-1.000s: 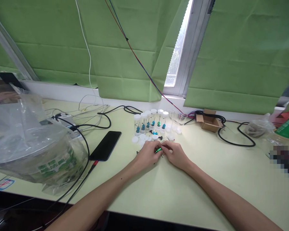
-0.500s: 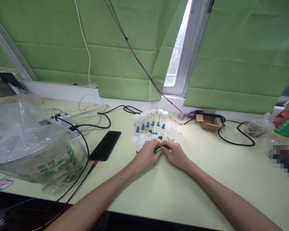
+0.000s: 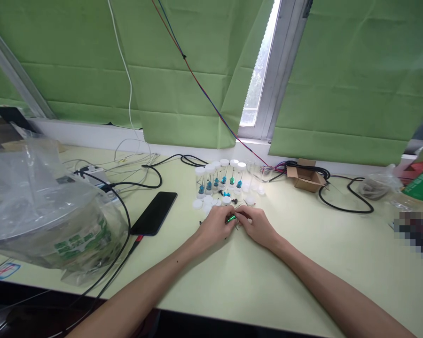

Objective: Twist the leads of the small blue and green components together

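Observation:
My left hand (image 3: pixel 216 223) is closed with thumb and fingers around a small shiny green metal part (image 3: pixel 231 218). Against the right end of that part, my right hand (image 3: pixel 256 224) has its fingers pinched together; what lies between its fingertips is too small to make out. A thin dark pin shows just below the fingertips. Behind the hands stand several clear vials (image 3: pixel 209 180) with white caps, holding blue or green parts with thin shafts. A loose blue part (image 3: pixel 226 194), a black screw (image 3: pixel 234 201) and loose white caps (image 3: pixel 198 204) lie in front of them.
To the left are a black phone (image 3: pixel 155 213) on a cable and a large tub wrapped in a plastic bag (image 3: pixel 81 234). Uncapped clear vials (image 3: pixel 267 173), a small open cardboard box (image 3: pixel 306 178), black cable and a green-labelled bottle (image 3: pixel 421 188) are at the right.
The green part has tilted or turned very slightly between my fingers. Both hands otherwise stay in the same place.

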The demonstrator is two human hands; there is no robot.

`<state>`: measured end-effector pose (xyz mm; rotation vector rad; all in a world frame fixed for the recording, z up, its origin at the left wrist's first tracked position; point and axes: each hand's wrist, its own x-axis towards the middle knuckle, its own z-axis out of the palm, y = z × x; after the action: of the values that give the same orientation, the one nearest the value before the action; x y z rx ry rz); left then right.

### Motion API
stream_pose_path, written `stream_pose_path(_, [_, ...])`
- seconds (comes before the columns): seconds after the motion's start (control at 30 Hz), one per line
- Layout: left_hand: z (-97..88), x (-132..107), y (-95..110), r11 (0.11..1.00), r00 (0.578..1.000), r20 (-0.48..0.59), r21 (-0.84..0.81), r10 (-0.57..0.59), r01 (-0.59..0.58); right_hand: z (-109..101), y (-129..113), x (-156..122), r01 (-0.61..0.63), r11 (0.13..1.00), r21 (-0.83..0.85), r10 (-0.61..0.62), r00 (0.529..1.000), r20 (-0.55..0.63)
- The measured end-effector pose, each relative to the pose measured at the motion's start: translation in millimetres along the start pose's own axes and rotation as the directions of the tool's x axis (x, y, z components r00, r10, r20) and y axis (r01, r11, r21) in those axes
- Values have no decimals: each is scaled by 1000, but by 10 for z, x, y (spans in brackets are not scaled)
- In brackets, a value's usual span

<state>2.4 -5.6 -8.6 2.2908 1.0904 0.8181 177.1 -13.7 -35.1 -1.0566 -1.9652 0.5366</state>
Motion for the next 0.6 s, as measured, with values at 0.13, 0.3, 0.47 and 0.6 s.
stream_pose_path(0.13, [-24,3,23,1000,1000,6,-15,-6,6,-8,-18,0,-35,999,23,35,999,-2])
stream_pose_path(0.3, [-42,5,47,999,1000,-3,-41,-13,13,-8,-15,-1,-43,998,46,44,999,-13])
stream_pose_path(0.47, [-34,6,42,998,1000,-9,-55,-22,21,-9,-13,2,-51,998,29,52,998,-29])
stream_pose_path(0.6, [-25,1,37,997,1000,-6,-69,-23,23,-12,-12,14,-67,997,23,68,997,-40])
